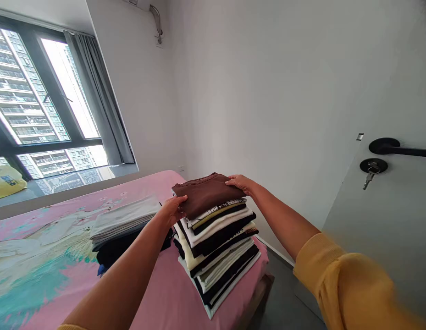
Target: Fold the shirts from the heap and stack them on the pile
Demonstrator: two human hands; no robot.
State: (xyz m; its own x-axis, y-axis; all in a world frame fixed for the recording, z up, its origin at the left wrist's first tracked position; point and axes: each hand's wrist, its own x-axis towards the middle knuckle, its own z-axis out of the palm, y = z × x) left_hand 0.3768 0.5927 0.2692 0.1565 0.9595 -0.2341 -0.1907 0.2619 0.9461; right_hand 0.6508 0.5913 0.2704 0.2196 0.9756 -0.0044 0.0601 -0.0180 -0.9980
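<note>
A folded brown T-shirt (207,192) lies on top of a tall stack of folded clothes (221,243) near the bed's corner. My left hand (173,211) grips its near left edge, the thumb on top and the fingers mostly hidden below. At the far right edge, my right hand (240,183) pinches the cloth, also thumb uppermost. Whether the shirt rests fully on the stack or is slightly raised, I cannot tell. Beneath it show white, black, cream and olive layers.
A lower pile of grey and black folded clothes (126,220) sits left of the stack on the pink bed (164,284). At right stands a door with a black handle (401,149) and a key (369,178). A yellow bag (8,181) lies on the windowsill.
</note>
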